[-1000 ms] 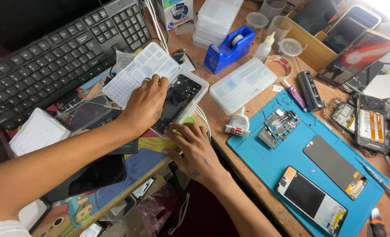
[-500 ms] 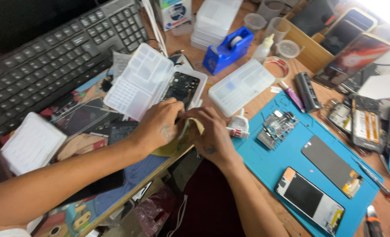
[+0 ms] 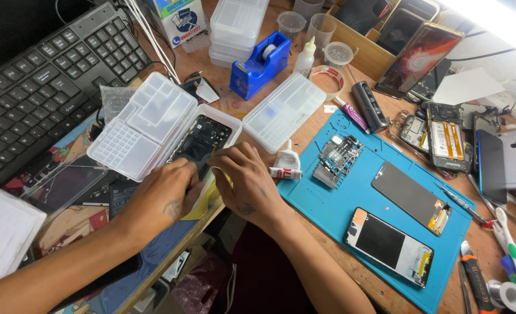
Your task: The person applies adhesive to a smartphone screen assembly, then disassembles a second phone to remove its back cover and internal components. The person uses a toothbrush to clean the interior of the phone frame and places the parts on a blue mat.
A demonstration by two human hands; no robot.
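Note:
An opened dark phone (image 3: 204,137) with its back off lies in a shallow white tray (image 3: 230,119) near the table's front edge. My left hand (image 3: 163,196) is curled over the phone's near end. My right hand (image 3: 247,185) pinches the phone's near right corner with its fingertips. The two hands almost touch. A yellow sheet (image 3: 210,203) shows under them at the table edge. A clear compartment lid (image 3: 144,131) lies against the tray's left side.
A black keyboard (image 3: 48,75) fills the far left. Behind the tray are a blue tape dispenser (image 3: 261,65) and a clear parts box (image 3: 284,110). To the right, a blue mat (image 3: 356,197) carries a circuit board (image 3: 336,160) and two phone screens (image 3: 390,244). A glue tube (image 3: 285,167) lies beside my right hand.
Both hands have moved up from the yellow sheet at the table edge to the near end of the phone in the tray. The view has shifted slightly.

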